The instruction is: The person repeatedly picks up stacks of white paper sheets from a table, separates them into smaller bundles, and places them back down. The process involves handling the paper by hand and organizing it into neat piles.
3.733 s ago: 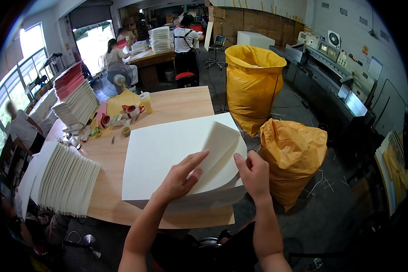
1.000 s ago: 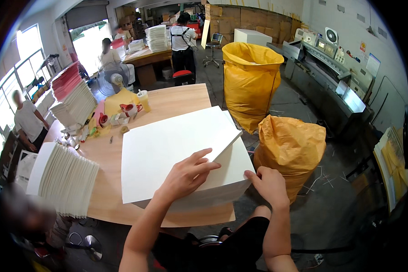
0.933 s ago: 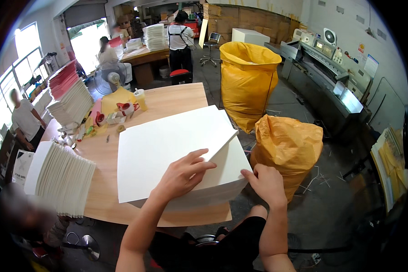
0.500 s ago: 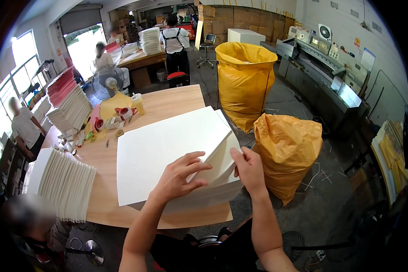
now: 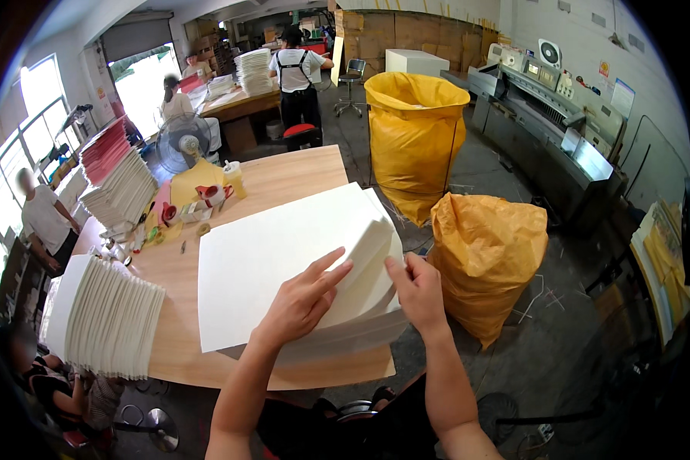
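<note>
A large stack of white paper sheets lies on the wooden table in front of me. At its right end, the near corner of some upper sheets is bent up into a curl. My left hand is beside this curl, index and middle fingers stretched out and the others bent, with its thumb mostly hidden. My right hand pinches the edge of the sheets at the right side, thumb on top. How many sheets it holds cannot be made out.
A fanned stack of white paper stands at the table's left, with red-and-white stacks behind. Tape rolls and a drink cup sit on the tabletop. Two yellow sacks stand right. Several people are nearby; a machine lines the right wall.
My left hand's spread fingers have drawn closer together and turned beside the curled sheets. My right hand has shifted slightly down and keeps its pinch. The curl's shape has changed.
</note>
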A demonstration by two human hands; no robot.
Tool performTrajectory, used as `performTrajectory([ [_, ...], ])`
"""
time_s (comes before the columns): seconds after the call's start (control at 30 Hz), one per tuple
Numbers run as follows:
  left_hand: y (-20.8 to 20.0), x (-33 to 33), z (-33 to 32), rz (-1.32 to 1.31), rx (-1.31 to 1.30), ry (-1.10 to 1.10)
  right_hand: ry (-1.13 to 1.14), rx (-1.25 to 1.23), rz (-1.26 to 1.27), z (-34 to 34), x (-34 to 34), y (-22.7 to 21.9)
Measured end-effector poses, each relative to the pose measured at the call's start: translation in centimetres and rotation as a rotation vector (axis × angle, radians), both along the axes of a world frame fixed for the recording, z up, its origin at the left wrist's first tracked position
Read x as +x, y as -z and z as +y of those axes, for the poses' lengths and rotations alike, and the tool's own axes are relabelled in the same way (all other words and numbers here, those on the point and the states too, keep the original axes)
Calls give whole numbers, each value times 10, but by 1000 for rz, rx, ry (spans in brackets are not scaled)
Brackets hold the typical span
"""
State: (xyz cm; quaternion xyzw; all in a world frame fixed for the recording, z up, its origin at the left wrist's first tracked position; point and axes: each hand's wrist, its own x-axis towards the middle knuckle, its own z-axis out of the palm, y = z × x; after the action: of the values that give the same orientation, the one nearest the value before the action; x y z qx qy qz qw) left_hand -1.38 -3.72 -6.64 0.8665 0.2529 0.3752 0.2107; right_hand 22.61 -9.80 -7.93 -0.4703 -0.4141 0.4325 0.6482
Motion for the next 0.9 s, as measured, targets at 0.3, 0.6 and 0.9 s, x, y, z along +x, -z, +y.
performTrajectory([
  [0.3, 2, -5, 2, 57, 53, 95, -60, 3, 243, 1, -3, -4],
  [0.6, 1, -2, 0, 59, 72, 47, -35, 8, 188, 3, -4, -4],
  [0.9, 4, -4, 1, 19, 50, 60, -19, 29, 186, -1, -3, 0],
])
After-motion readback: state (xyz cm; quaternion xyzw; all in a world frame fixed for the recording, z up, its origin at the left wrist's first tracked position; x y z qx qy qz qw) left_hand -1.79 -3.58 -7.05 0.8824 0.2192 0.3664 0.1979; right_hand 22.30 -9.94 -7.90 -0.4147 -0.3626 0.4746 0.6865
